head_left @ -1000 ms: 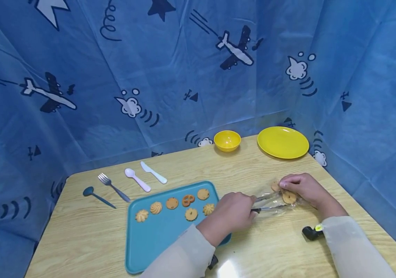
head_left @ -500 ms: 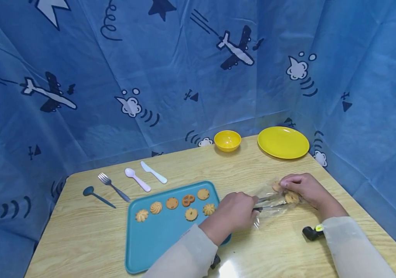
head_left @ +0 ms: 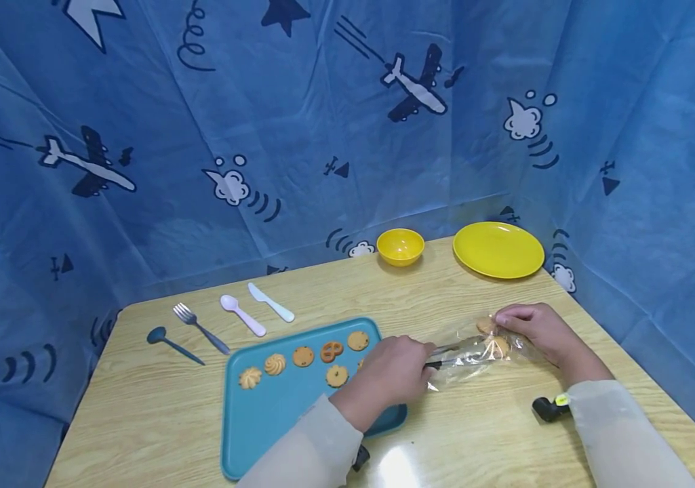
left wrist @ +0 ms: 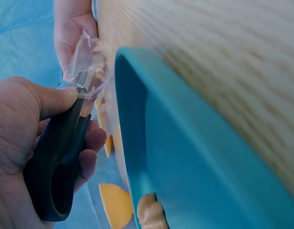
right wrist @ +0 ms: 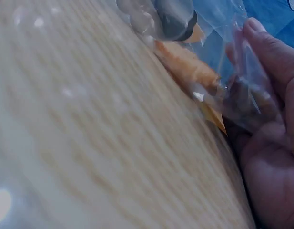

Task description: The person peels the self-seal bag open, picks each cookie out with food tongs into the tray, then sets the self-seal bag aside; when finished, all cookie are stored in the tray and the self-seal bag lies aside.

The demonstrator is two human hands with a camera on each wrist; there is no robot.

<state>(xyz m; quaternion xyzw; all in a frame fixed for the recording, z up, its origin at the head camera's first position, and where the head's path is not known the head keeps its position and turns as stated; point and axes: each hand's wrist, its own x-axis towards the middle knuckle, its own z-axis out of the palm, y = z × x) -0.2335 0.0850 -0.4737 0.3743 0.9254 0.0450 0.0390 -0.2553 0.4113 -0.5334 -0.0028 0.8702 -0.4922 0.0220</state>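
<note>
In the head view my left hand [head_left: 386, 371] grips black-handled tongs [left wrist: 49, 160], whose metal arms reach into a clear plastic bag [head_left: 466, 369]. Two round cookies [head_left: 497, 348] show inside that bag. The right hand [head_left: 535, 331] pinches the bag's far end between thumb and fingers, close to the table. Seen from the right wrist, the tongs' scalloped metal tips [right wrist: 177, 19] sit right beside a tan cookie [right wrist: 187, 64] within the plastic. The left thumb lies along the handle at the bag's mouth.
A teal tray [head_left: 249, 434] left of the hands carries several cookies and a pretzel [head_left: 331, 351]. Beyond it lie a knife [head_left: 270, 302], a pink spoon [head_left: 242, 315], a fork [head_left: 201, 328] and a dark spoon [head_left: 174, 346]. A yellow bowl [head_left: 400, 247] and plate [head_left: 498, 250] stand at the back.
My left hand has drawn the tongs leftward, partly out of the bag. The lower cookie in the bag has shifted a little left. The right hand stays nearly still.
</note>
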